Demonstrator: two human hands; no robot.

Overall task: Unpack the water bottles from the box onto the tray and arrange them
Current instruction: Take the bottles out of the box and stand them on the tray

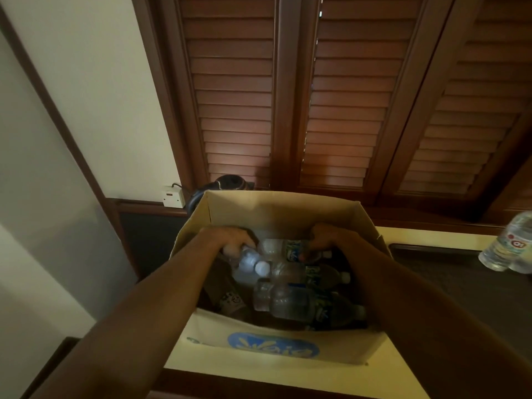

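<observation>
An open cardboard box (276,211) with a blue logo on its near flap stands in front of me. Several clear plastic water bottles lie on their sides inside it. Both my hands are down in the box. My left hand (230,236) grips a white-capped bottle (250,263) at the left. My right hand (324,237) closes on a labelled bottle (280,247) at the back. A dark tray (431,269) lies to the right of the box, with upright bottles (509,246) at its far right edge.
A dark kettle (227,184) stands behind the box, beside a white wall socket (172,195). Brown louvred shutters (331,96) fill the wall behind. The counter is cream with a dark wooden front edge (259,384).
</observation>
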